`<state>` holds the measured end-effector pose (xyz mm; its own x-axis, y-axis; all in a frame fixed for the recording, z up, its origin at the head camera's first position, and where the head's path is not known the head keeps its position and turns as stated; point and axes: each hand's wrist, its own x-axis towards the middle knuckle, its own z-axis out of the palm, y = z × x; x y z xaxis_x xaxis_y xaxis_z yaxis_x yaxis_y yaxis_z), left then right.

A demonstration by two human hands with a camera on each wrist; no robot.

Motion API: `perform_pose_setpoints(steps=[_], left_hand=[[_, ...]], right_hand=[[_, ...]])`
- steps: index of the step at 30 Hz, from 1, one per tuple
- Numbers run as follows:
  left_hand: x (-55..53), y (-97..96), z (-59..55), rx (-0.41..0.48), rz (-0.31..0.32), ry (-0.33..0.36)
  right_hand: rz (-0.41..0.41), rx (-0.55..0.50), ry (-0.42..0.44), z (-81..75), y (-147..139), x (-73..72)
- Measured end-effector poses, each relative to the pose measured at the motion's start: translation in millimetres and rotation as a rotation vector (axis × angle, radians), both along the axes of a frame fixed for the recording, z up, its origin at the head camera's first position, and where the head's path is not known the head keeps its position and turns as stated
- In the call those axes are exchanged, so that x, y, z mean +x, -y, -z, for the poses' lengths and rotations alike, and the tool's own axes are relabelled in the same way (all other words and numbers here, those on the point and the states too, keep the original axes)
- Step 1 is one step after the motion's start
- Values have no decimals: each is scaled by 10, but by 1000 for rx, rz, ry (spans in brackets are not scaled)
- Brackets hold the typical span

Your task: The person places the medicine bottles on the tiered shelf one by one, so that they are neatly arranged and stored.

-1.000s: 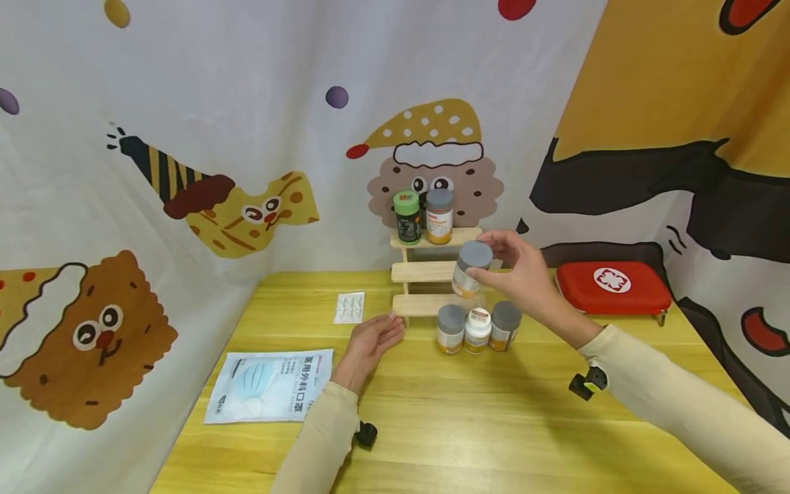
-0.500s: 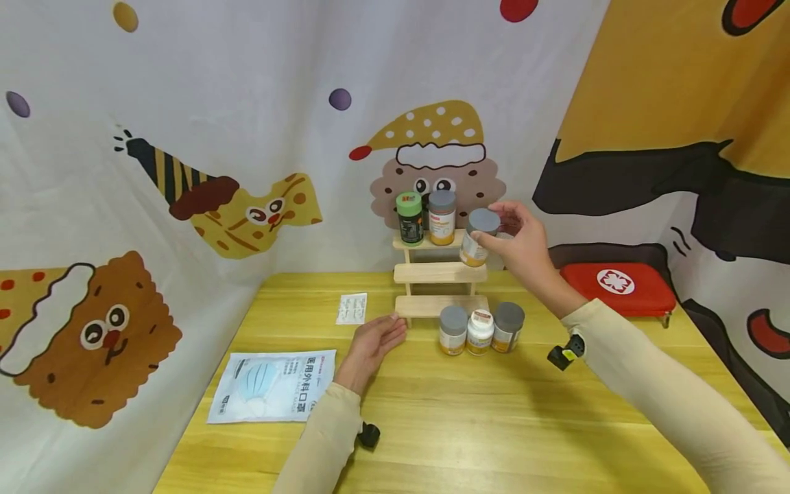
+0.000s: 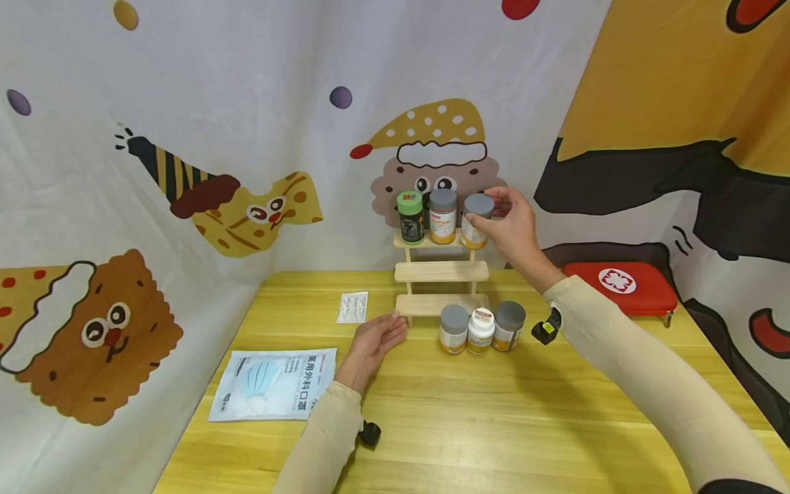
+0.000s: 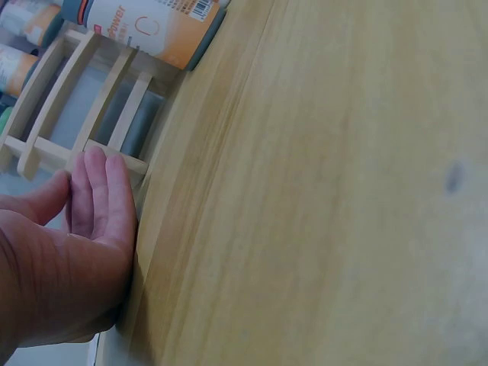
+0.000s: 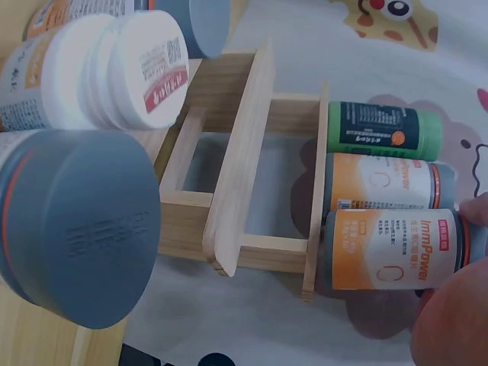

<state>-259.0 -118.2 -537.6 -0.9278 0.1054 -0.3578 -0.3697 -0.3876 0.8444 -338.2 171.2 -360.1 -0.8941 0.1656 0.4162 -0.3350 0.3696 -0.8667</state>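
My right hand [image 3: 513, 223] pinches a grey-capped supplement bottle [image 3: 476, 226] near its cap, at the right end of the top step of a wooden three-step rack [image 3: 441, 272]. In the right wrist view this bottle [image 5: 393, 248] has an orange and white label, and its base meets the top step. To its left on that step stand another grey-capped bottle [image 3: 442, 218] and a green-capped bottle [image 3: 410, 219]. My left hand [image 3: 373, 343] lies by the rack's lower left corner; in the left wrist view its straight fingers [image 4: 99, 191] touch the rack's frame [image 4: 114, 99].
In front of the rack stand a grey-capped bottle [image 3: 453, 331], a white bottle [image 3: 481, 332] and a darker-capped bottle [image 3: 509, 327]. A red first-aid case [image 3: 620, 288] lies right. At left are a mask packet [image 3: 271, 385] and a small white sheet [image 3: 352, 307].
My right hand has lifted the grey-capped bottle from before the lower steps up to the top step, beside the other two bottles. My left hand stays by the rack.
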Motion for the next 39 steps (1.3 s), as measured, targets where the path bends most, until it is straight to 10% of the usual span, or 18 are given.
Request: perform_pose_setpoints(steps=[39], left_hand=[[3, 4, -1, 15, 1, -3]], right_hand=[[15, 65, -3, 71, 15, -268]])
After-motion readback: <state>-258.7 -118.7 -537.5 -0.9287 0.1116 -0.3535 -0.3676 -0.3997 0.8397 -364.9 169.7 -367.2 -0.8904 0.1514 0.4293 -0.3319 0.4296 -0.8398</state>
